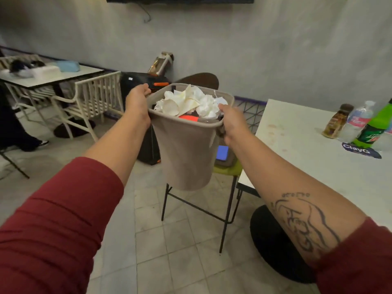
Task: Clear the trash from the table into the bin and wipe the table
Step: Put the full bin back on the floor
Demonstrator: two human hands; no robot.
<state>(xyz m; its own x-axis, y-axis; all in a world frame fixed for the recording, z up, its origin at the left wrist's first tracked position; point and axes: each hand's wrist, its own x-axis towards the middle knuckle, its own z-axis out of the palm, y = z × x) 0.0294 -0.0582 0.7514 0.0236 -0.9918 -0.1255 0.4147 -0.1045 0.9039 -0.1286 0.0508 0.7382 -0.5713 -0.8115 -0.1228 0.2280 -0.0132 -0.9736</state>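
Hands, left hand (pixel 137 98) and right hand (pixel 232 122), grip the rim of a taupe plastic bin (pixel 186 149) holding crumpled white paper (pixel 191 100), lifted beside the white table (pixel 307 149) bearing bottles (pixel 356 124).

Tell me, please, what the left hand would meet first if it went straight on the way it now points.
Probably the black case just beyond it, though depth is unclear. The left hand grips the bin rim and points forward past it.
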